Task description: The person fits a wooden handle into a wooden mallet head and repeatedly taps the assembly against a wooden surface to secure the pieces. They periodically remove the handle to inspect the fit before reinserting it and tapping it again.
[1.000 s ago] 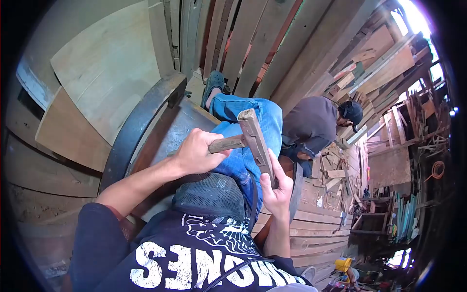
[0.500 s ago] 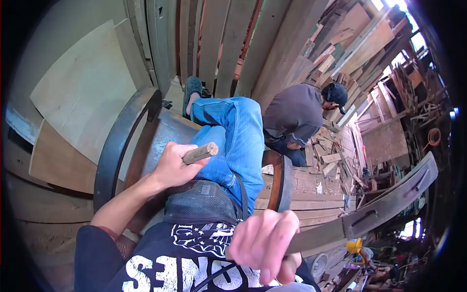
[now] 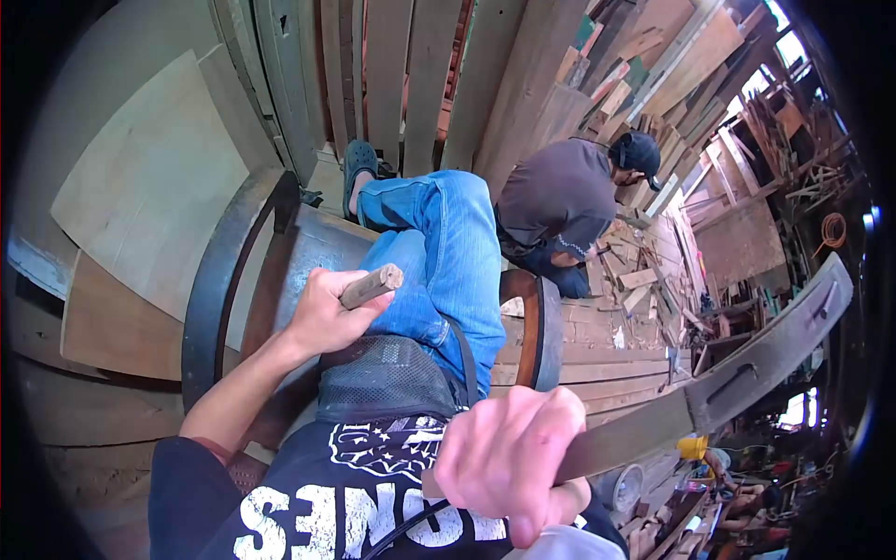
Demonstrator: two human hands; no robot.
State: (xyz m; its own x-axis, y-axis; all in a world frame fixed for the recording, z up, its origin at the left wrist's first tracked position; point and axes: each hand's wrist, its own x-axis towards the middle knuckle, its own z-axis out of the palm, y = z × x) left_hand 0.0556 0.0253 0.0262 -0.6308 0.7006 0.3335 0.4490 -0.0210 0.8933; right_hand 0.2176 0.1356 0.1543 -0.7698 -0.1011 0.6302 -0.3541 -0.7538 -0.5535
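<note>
Wooden planks line the far side of a cluttered woodworking shop. At the left, a pale plywood sheet lies beside a browner board, both left of a dark curved chair armrest. Next, the left hand grips a short wooden stick, its end jutting out above the lap of the blue jeans. Right of it, in front of the black shirt, the right hand is closed round one end of a curved wooden slat, which rises to the right, well apart from the stick, with two slots along its face. Beyond, a capped co-worker bends near scattered wood scraps; an orange coil hangs at the far right.
</note>
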